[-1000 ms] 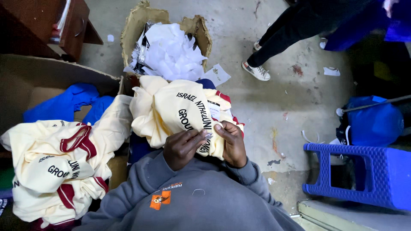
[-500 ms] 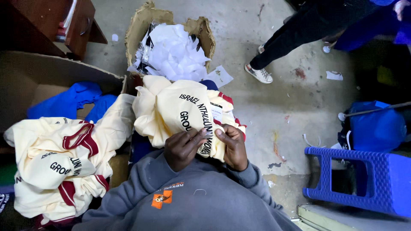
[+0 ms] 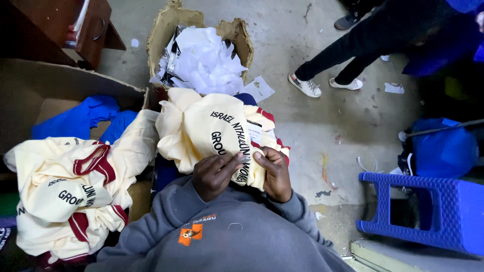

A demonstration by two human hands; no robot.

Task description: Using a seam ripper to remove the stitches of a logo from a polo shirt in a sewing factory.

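A heap of cream garments with maroon trim lies at far left, spilling over the edge of a large cardboard box that holds blue cloth. Just right of it, a person in a grey sweatshirt works on a cream printed garment bunched in the lap, at the centre of the frame. The left hand grips the cloth's lower edge, fingers closed on the fabric; the right hand sits just beside it, thumb and fingers pinched together on the same edge near the black lettering. Beyond the garment, a torn smaller cardboard box stands on the concrete floor, filled with crumpled white sheets. Farther right, another person's legs in dark trousers and pale shoes stand on the floor, well apart from the hands. At far right a blue plastic stool lies on its side below a blue bag.
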